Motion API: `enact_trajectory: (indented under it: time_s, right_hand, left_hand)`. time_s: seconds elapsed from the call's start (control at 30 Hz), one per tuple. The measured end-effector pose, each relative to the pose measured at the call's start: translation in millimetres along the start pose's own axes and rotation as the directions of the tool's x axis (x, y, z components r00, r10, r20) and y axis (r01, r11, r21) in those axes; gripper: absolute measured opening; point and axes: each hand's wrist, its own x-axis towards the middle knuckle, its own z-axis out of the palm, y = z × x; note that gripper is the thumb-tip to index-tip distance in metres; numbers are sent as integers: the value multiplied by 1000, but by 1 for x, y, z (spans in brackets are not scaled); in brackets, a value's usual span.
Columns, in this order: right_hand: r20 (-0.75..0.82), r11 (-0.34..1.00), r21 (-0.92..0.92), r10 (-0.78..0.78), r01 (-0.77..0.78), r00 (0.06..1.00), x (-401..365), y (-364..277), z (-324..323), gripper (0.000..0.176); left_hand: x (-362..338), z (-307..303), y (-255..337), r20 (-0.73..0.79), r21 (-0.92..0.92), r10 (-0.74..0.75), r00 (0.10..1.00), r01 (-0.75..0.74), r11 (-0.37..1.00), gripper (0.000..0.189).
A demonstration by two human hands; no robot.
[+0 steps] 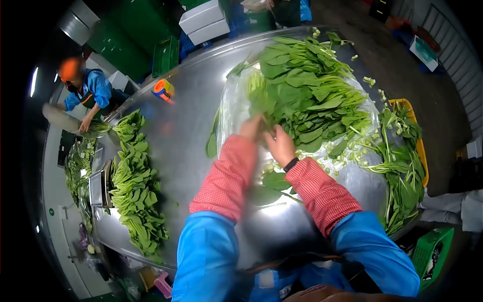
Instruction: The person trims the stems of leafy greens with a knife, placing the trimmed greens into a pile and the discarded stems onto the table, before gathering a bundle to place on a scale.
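A big pile of leafy greens [317, 90] lies on clear plastic sheeting [232, 108] on the metal table [193, 121]. My left hand [251, 128], smeared by motion, is at the pile's near left edge. Its fingers appear closed on a blurred bunch of greens [259, 98] just beyond it. Close beside it, my right hand [282, 147] has curled fingers at the leaves' near edge; what is between them, if anything, is hidden. Loose leaves [274, 181] and cut stem ends [329, 163] are scattered below and right of the hands.
Trimmed greens hang over a yellow crate [420, 146] at right. A long row of greens [133, 186] lines the table's left side, near a scale [98, 189]. An orange tape dispenser [163, 89] sits at the far edge. A co-worker [93, 90] handles greens at left.
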Motion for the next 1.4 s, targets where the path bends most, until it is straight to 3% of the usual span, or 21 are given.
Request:
enact_trajectory:
  time_s: [0.07, 0.13, 0.17, 0.2, 0.27, 0.33, 0.4, 0.43, 0.53, 0.63, 0.8, 1.0, 1.07, 1.13, 1.2, 1.23, 1.27, 1.33, 1.4]
  right_hand:
    - [-18, 1000, 8, 12, -12, 1000, 6, -12, 10, 36]
    - [8, 999, 16, 35, -35, 999, 7, -15, 3, 41]
    - [22, 999, 18, 44, -44, 999, 6, -11, -2, 43]
    - [-52, 996, -87, 10, -14, 999, 2, -1, -11, 46]
    - [-67, 984, -108, 132, -139, 989, -9, -6, -46, 50]
    - [-151, 996, -46, 66, -74, 986, -14, 19, -51, 52]
    - [-89, 979, -145, 130, -142, 987, -13, 18, -53, 54]
    - [-68, 969, -185, 156, -166, 985, -12, 8, -52, 53]
    - [-100, 961, -205, 166, -184, 981, -7, 6, -35, 45]
    - [-222, 975, -157, 121, -158, 968, -2, 12, -17, 34]
    - [-192, 997, 49, 69, -61, 979, -3, -16, -14, 28]
    - [-63, 998, 59, 29, -25, 998, -37, -74, -32, 29]
    - [80, 977, 193, 80, -94, 994, -64, -93, -46, 33]
    - [79, 987, 150, -71, 59, 994, -99, -94, -52, 34]
    - [19, 949, 223, -232, 222, 972, -142, -99, -59, 32]
    - [155, 960, 222, -209, 172, 965, -165, -99, -65, 32]
    - [348, 963, 267, -137, 42, 927, -190, -100, -71, 33]
    - [559, 963, 246, -234, 111, 795, -227, -94, -74, 37]
    - [887, 955, 188, -265, 227, 379, -247, -76, -81, 40]
  left_hand:
    - [14, -15, -14, 85, 106, 48, 995, -57, 993, 65]
    - [-14, -10, 25, -10, -25, -147, 989, 147, 989, 64]
    - [-25, -13, 37, -15, 83, -111, 994, 111, 990, 72]
    - [-19, -13, 25, -111, 114, -67, 991, 80, 990, 75]
    - [1, -3, -5, -293, 179, 31, 956, 23, 984, 81]
    - [-24, 7, 27, -80, 31, -48, 996, 51, 998, 86]
    - [-39, 26, 40, 51, -164, -27, 998, 35, 986, 84]
    - [-25, 30, 32, 36, -62, -140, 989, 142, 988, 82]
    - [-8, 38, 20, 23, 6, -83, 996, 83, 997, 74]
    - [-13, 43, 20, 33, -149, 47, 998, -42, 988, 61]
    - [-4, 19, 19, 134, -320, -24, 991, 66, 945, 34]
    - [-91, -15, 72, 207, -402, -63, 976, 144, 904, 29]
    - [-131, -24, 79, 219, -393, -85, 972, 167, 904, 28]
    - [-178, -34, 84, 269, -398, -95, 958, 201, 895, 31]
    - [-227, -47, 81, 276, -315, -131, 952, 219, 924, 30]
    - [-251, -54, 75, 254, -268, -133, 958, 202, 942, 33]
    - [-275, -62, 67, 233, -218, -132, 963, 184, 958, 35]
    - [-312, -89, 32, 191, -106, -165, 968, 187, 977, 44]
    - [-337, -128, -17, 148, 206, -227, 963, 194, 959, 54]
